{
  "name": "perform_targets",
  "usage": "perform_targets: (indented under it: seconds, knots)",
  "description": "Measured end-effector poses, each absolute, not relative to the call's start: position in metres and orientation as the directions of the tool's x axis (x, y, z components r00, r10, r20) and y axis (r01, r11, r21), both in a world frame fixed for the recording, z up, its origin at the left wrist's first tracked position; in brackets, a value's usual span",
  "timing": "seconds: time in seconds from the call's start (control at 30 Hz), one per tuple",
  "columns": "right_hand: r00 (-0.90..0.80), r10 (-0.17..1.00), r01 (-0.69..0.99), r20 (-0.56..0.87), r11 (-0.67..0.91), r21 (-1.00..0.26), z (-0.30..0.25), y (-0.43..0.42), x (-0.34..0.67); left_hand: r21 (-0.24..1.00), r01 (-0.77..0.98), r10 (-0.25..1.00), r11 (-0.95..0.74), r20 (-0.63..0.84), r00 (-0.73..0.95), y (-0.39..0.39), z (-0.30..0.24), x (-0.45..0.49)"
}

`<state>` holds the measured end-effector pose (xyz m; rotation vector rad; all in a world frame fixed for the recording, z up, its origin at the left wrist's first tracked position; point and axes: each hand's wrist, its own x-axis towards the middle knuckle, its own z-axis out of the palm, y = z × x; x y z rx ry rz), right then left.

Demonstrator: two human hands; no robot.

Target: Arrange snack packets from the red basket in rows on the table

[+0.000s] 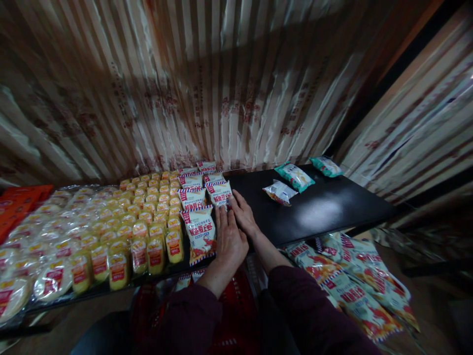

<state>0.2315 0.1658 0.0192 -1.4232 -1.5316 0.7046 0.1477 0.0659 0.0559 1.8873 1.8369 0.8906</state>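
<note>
Both my hands are at a white snack bag [219, 192] with red lettering and a striped edge, in the second column of bags on the black shelf. My left hand [231, 241] touches its near end with fingers stretched forward. Along its right side lies my right hand [243, 214], fingers extended and its tips against the bag. Neither hand is wrapped round it; the undersides of the fingers are hidden. Just left stands a matching snack bag [200, 234] at the front of its column, with more snack bags [191, 199] behind it.
Several rows of yellow wrapped cakes [155, 251] and pale round wrapped cakes [55, 278] fill the left. Orange packs [22, 207] lie at far left. On the black shelf [332, 212] are teal bags [294, 176] and a silvery bag [280, 192]. Larger snack bags [354, 291] lie below right.
</note>
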Motion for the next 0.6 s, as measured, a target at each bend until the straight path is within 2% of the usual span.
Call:
perform_targets:
  seconds: [0.1, 0.23, 0.6]
  knots:
    - [0.124, 0.954, 0.476, 0.273, 0.184, -0.860, 0.023, 0.154, 0.230, 0.645, 0.757, 0.979, -0.105, 0.200, -0.034, 0.062, 0.053, 0.145]
    - [0.131, 0.910, 0.475, 0.393, 0.290, -0.831, 0.028, 0.137, 0.225, 0.634, 0.767, 0.980, -0.100, 0.196, -0.034, 0.058, 0.049, 0.141]
    - [0.160, 0.886, 0.445, 0.436, 0.329, -0.833, 0.037, 0.114, 0.229, 0.642, 0.754, 0.966, -0.137, 0.256, -0.042, 0.066, 0.042, 0.142]
